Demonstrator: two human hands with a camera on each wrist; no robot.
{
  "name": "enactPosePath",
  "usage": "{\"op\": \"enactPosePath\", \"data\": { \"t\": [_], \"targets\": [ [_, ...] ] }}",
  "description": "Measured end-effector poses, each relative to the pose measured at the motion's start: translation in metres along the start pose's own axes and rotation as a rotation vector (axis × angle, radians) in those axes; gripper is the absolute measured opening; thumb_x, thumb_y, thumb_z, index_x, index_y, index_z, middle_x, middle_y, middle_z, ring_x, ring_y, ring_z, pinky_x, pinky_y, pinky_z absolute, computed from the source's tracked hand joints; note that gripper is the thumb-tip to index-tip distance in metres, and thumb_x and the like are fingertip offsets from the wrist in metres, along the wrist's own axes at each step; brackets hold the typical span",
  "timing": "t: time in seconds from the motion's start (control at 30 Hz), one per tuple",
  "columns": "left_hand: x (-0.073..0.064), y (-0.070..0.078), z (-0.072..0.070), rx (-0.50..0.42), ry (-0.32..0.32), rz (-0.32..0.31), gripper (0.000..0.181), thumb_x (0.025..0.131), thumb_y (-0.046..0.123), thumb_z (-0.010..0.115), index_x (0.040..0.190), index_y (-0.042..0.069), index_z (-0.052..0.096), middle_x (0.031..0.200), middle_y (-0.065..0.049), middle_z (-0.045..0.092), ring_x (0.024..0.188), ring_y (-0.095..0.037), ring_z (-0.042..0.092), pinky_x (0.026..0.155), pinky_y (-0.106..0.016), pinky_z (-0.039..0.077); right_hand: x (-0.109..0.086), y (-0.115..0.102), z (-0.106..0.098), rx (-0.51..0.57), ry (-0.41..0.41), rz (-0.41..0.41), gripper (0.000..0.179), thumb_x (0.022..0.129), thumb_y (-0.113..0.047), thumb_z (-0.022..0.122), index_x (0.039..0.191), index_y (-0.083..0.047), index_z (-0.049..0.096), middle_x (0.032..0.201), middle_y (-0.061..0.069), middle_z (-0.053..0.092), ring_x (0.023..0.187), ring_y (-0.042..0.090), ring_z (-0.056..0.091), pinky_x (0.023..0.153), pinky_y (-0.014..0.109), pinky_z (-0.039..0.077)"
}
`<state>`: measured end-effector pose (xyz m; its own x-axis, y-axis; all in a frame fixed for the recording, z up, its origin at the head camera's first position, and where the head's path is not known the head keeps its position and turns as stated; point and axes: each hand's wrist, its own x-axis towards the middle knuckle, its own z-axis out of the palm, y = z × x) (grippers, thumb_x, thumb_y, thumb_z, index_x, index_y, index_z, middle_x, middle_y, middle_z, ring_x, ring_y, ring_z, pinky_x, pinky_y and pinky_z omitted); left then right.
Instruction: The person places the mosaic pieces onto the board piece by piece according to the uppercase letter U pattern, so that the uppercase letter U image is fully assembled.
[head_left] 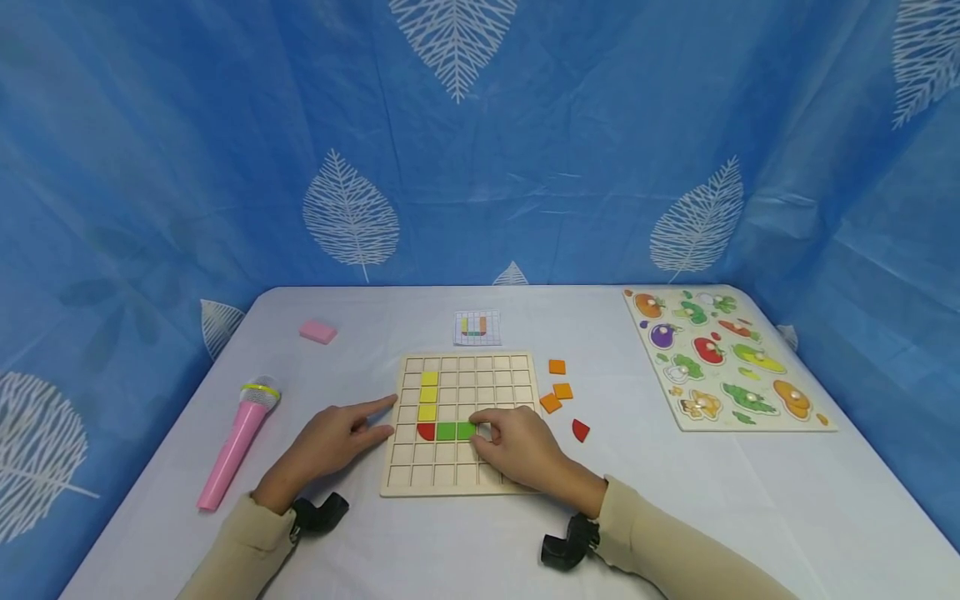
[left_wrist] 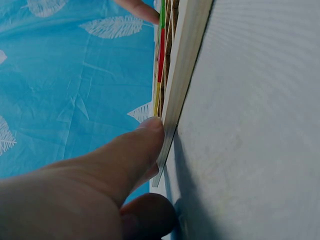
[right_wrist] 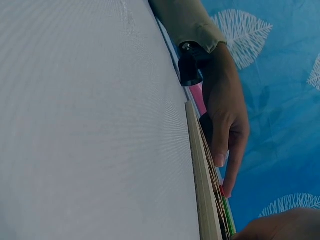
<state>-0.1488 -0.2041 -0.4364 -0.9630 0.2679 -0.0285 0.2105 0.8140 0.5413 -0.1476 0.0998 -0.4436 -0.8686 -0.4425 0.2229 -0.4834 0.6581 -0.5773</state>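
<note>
A wooden grid board (head_left: 408,475) lies flat on the table. Set in its cells are a column of yellow square tiles (head_left: 428,395), a red quarter-round tile (head_left: 427,432) below them, and two green square tiles (head_left: 446,431) in a row to its right. My left hand (head_left: 333,442) touches the board's left edge with extended index finger and thumb; the left wrist view shows a fingertip (left_wrist: 152,124) against that edge. Over the board, my right hand (head_left: 521,446) pinches the right-hand green tile (head_left: 466,431) between thumb and index finger. In the right wrist view its fingertips are mostly cut off.
Orange square tiles (head_left: 562,391) and a red quarter-round tile (head_left: 581,430) lie right of the board. Behind it is a pattern card (head_left: 477,328). A pink microphone (head_left: 238,446) and pink block (head_left: 318,332) are at left; a vegetable puzzle board (head_left: 720,367) is at right.
</note>
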Motion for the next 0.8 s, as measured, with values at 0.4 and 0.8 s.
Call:
{"op": "enactPosePath", "data": {
  "t": [0.4, 0.8],
  "targets": [
    [0.0, -0.003, 0.002, -0.012, -0.006, 0.016, 0.054, 0.097, 0.035, 0.072, 0.146, 0.019, 0.059, 0.061, 0.006, 0.042, 0.053, -0.009, 0.036, 0.051, -0.026, 0.03, -0.01, 0.007, -0.001, 0.122, 0.058, -0.035, 0.021, 0.092, -0.017, 0.075, 0.113, -0.013, 0.078, 0.05, -0.017, 0.035, 0.042, -0.002, 0.03, 0.044, 0.021, 0.025],
    [-0.001, 0.0, -0.001, 0.0, 0.002, 0.008, 0.054, 0.096, 0.033, 0.073, 0.147, 0.019, 0.059, 0.061, 0.005, 0.041, 0.054, -0.011, 0.037, 0.051, -0.026, 0.03, -0.033, 0.026, -0.02, 0.103, 0.194, -0.076, 0.013, 0.09, -0.019, 0.081, 0.103, -0.016, 0.08, 0.053, -0.022, 0.028, 0.048, -0.005, 0.025, 0.047, 0.019, 0.024]
  ]
}}
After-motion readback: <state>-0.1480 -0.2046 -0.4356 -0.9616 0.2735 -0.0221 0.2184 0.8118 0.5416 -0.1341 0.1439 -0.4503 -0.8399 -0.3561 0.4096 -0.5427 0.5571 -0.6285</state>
